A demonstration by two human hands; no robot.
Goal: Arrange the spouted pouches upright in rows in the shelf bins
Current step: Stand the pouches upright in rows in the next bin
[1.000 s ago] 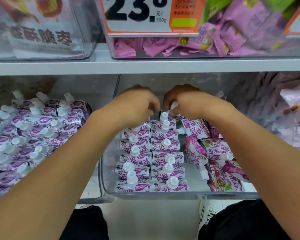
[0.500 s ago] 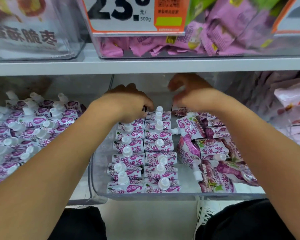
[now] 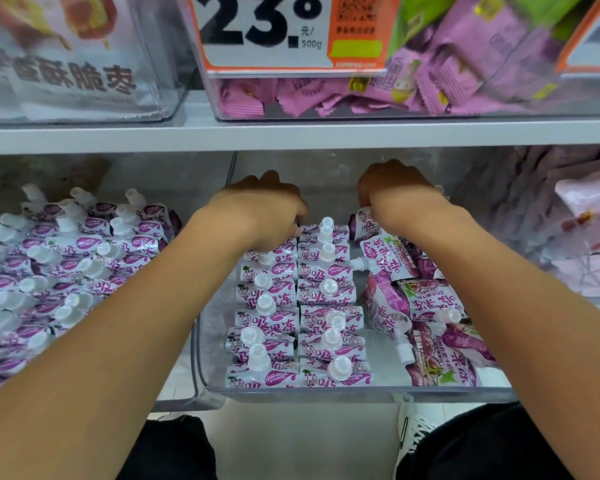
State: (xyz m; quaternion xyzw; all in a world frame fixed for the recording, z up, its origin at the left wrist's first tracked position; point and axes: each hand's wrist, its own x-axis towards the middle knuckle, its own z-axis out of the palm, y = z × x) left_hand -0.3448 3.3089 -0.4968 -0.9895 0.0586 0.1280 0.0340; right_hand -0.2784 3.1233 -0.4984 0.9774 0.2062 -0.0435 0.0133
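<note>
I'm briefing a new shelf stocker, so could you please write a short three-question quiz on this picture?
1. True or false: the middle bin holds two upright rows of pouches on its left side.
2. Which hand is on the pouch at the back right? A left, B right.
3. Fill in: the pouches on the bin's right side are not upright but ____.

Key: 1 true; 2 B; 3 lying jumbled.

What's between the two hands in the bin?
In the head view, the back of a standing pouch row sits between the left hand and right hand, white caps up.
</note>
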